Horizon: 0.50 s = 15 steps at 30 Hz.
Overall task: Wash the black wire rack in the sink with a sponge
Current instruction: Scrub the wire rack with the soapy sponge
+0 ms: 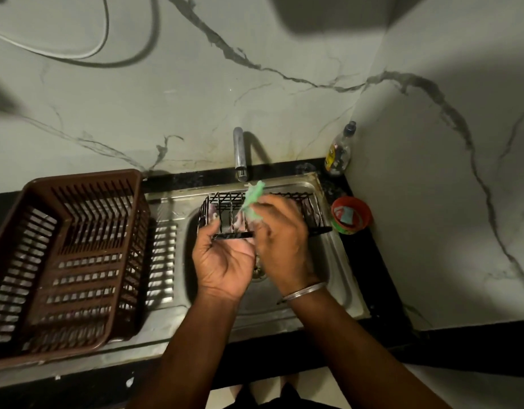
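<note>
Now left hand [222, 261] grips rack [225, 214] edge; right hand [280, 240] pinches sponge [252, 199] above.

I see veined marble-look walls [284, 107] meeting at a corner, a black countertop [370, 261] below, dim light, hard shadows.
</note>
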### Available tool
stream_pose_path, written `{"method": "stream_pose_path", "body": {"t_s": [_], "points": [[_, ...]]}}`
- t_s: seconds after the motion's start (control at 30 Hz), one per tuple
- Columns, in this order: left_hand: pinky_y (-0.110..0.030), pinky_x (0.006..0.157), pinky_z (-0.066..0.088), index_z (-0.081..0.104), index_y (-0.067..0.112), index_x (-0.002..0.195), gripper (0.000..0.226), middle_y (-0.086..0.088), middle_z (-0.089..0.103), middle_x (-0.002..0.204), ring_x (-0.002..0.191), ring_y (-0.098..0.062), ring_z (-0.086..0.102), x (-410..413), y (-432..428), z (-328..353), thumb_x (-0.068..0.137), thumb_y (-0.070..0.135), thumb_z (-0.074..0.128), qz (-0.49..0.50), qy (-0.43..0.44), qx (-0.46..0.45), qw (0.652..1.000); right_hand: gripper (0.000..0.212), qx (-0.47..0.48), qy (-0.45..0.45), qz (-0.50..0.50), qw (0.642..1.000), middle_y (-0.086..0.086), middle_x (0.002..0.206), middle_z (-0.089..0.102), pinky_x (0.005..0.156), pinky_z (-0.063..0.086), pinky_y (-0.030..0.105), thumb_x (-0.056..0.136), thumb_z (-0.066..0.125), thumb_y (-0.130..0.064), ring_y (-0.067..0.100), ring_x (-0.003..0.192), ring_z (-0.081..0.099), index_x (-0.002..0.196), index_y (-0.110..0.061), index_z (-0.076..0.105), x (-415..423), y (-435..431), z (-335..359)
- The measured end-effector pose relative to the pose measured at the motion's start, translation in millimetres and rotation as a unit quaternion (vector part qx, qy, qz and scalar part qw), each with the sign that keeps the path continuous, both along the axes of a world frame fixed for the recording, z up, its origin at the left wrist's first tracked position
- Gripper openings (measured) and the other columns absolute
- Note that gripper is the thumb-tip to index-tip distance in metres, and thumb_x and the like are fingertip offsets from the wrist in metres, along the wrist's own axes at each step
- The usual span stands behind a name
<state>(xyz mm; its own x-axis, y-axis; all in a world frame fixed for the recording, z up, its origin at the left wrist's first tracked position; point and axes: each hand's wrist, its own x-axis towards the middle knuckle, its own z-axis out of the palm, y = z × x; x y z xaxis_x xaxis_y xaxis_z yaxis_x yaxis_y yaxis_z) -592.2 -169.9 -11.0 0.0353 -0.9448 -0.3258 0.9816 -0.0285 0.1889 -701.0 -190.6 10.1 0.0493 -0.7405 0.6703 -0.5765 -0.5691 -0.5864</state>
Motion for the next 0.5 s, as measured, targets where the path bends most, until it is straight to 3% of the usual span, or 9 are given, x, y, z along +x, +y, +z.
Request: {"method": "stream_pose_path", "body": {"t_s": [0.03,0.1,0.17,0.23,0.37,0.43,0.5], "points": [[-0.033,0.104,0.055,0.062,0.011,0.140,0.049,-0.016,0.070,0.125,0.114,-0.025,0.070,0.3,1.8,-1.0,0.091,0.015,0.063,-0.016,0.009,0.010,1.000,0.017,-0.008,0.033,0.053,0.998,0.012,0.109,0.071,0.091,0.055,0.038,0.096,0.062,-0.004,0.027,0.106,0.064,0.100,-0.002,0.078,6.1,3.0,-1.6],[-0.030,0.099,0.058,0.066,0.004,0.130,0.044,-0.016,0.070,0.122,0.109,-0.024,0.072,-1.1,2.9,0.8,0.089,0.015,0.060,-0.025,0.022,0.011,0.999,0.018,-0.017,0.086,0.093,0.992,0.014,0.109,0.072,0.095,0.055,0.040,0.097,0.061,-0.005,0.029,0.108,0.065,0.100,0.002,0.077,3.0,-1.7,-8.9],[-0.043,0.105,0.058,0.069,0.009,0.124,0.038,-0.020,0.067,0.138,0.124,-0.032,0.070,-1.2,0.4,1.1,0.088,0.014,0.058,-0.009,0.012,0.004,1.000,0.024,-0.005,0.084,0.046,0.995,0.014,0.112,0.073,0.095,0.056,0.042,0.096,0.057,-0.002,0.029,0.110,0.065,0.106,0.002,0.077,-11.7,-11.6,-16.1],[-0.054,0.113,0.050,0.064,0.017,0.132,0.045,-0.024,0.061,0.148,0.136,-0.038,0.063,-2.3,-1.2,3.0,0.087,0.013,0.058,0.007,0.005,0.004,1.000,0.026,-0.004,0.070,-0.018,0.997,0.014,0.113,0.073,0.094,0.057,0.042,0.096,0.055,0.000,0.029,0.109,0.066,0.110,0.002,0.077,-22.6,-14.3,-19.1],[-0.057,0.122,0.040,0.044,0.028,0.152,0.064,-0.027,0.058,0.151,0.141,-0.041,0.058,-7.6,-3.2,7.0,0.091,0.010,0.055,0.005,0.032,-0.007,0.999,0.024,-0.018,0.006,-0.077,0.997,0.014,0.113,0.073,0.092,0.056,0.034,0.098,0.058,-0.003,0.027,0.103,0.067,0.112,0.002,0.077,-29.7,-18.7,-5.8],[-0.054,0.115,0.048,0.042,0.025,0.157,0.070,-0.024,0.061,0.148,0.139,-0.038,0.059,-7.5,-3.2,4.4,0.090,0.010,0.057,0.004,0.044,-0.001,0.999,0.022,-0.008,0.022,-0.065,0.998,0.011,0.113,0.072,0.092,0.055,0.032,0.097,0.061,-0.006,0.025,0.104,0.065,0.111,0.000,0.078,-22.2,-23.0,0.3],[-0.041,0.105,0.057,0.037,0.020,0.166,0.086,-0.016,0.066,0.136,0.126,-0.028,0.067,-6.5,-1.7,2.8,0.086,0.007,0.066,-0.005,0.045,0.010,0.999,0.020,-0.002,0.082,0.029,0.996,0.011,0.116,0.071,0.097,0.054,0.038,0.098,0.063,-0.010,0.026,0.111,0.063,0.110,0.000,0.077,-5.6,-15.4,-3.1]]}}
